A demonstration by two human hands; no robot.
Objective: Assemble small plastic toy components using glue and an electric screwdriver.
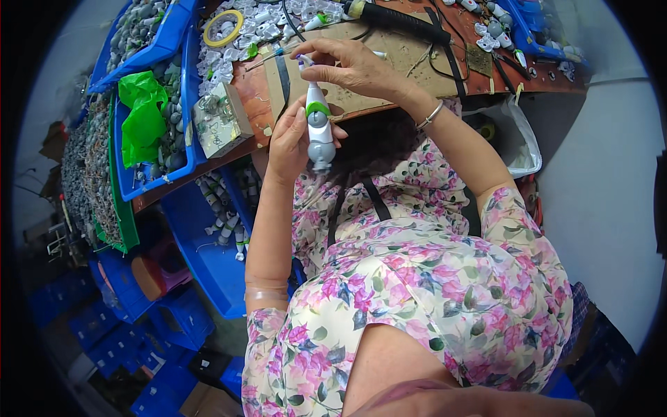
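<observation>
My left hand is wrapped round a small white device with a green band and a rounded grey end, looking like an electric toothbrush body. Its narrow end points up and away from me, and the grey end hangs toward my lap. Over the narrow end, my right hand pinches a small white and purple tip piece between thumb and fingers. Whether that piece is joined to the body I cannot tell. Both hands are above the near edge of a worn brown board on the workbench.
Many white plastic parts lie at the back left beside a yellow tape roll. A black-handled tool with a cord rests behind my right hand. Blue bins and a small box stand left; a white-lined bin sits right.
</observation>
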